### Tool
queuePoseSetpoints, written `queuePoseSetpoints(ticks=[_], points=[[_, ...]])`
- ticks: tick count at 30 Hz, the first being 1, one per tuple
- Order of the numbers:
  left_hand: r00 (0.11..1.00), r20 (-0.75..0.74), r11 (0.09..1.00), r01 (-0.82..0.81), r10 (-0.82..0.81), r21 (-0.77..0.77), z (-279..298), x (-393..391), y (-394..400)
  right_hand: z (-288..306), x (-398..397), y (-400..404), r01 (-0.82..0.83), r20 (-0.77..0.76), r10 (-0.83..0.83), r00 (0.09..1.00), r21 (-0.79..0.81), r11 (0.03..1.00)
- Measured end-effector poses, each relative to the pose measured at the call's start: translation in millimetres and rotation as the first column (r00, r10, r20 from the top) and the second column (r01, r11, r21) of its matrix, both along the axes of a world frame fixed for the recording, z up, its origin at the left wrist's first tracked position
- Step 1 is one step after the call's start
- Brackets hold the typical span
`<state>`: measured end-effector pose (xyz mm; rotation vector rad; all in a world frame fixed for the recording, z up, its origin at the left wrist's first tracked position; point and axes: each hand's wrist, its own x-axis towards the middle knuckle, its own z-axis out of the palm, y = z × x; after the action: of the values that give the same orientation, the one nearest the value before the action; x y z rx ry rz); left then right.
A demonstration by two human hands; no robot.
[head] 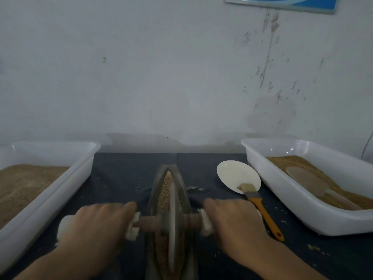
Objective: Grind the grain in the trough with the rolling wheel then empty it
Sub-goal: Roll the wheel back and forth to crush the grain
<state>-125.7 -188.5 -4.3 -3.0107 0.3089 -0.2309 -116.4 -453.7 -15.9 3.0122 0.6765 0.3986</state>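
A dark, boat-shaped trough [155, 184] lies lengthwise on the dark cloth in front of me, with tan grain [166, 185] along its groove. The rolling wheel [172, 225] stands upright in the groove toward the near end, on a brown axle with white handle ends. My left hand [96, 225] grips the left white handle. My right hand [236, 221] grips the right one and hides most of it. Both hands look blurred.
A white tub [66, 184] of fine tan meal stands at the left. At the right a white tub [302, 205] holds grain and a flat scoop [308, 182]. Between trough and right tub lie a white dish [234, 174] and an orange-handled brush [260, 205]. The wall is close behind.
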Motion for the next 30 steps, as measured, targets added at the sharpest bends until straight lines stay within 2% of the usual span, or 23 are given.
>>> queuePoseSetpoints(ticks=[3, 6, 12, 17, 21, 25, 30], points=[[0.995, -0.097, 0.999, 0.03, -0.028, 0.021, 10, -15, -1, 2, -19, -7, 0.002, -0.079, -0.003, 0.997, -0.024, 1.0], [0.999, -0.024, 0.989, 0.033, -0.03, 0.145, 12, -12, -5, 1, -12, -6, 0.029, -0.127, -0.03, 0.991, -0.016, 0.999], [0.984, 0.175, 0.991, 0.008, -0.032, 0.132, -1, 51, -2, -14, 46, 4, 0.09, 0.113, -0.09, 0.989, 0.01, 0.996], [0.967, 0.251, 0.998, -0.047, 0.035, 0.039, -12, 101, 2, -5, 100, 18, 0.135, 0.295, -0.107, 0.949, -0.076, 0.988], [0.962, 0.259, 0.997, -0.082, 0.082, -0.011, -18, 104, 0, 3, 109, 26, 0.121, 0.35, -0.073, 0.934, -0.12, 0.985], [0.971, 0.226, 0.996, -0.083, 0.076, 0.023, -18, 64, -3, -1, 74, 19, 0.091, 0.255, -0.059, 0.965, -0.118, 0.989], [0.975, 0.221, 0.992, -0.034, 0.007, 0.12, -11, -15, 0, 13, -6, 0, 0.014, 0.047, -0.008, 0.999, -0.139, 0.99]])
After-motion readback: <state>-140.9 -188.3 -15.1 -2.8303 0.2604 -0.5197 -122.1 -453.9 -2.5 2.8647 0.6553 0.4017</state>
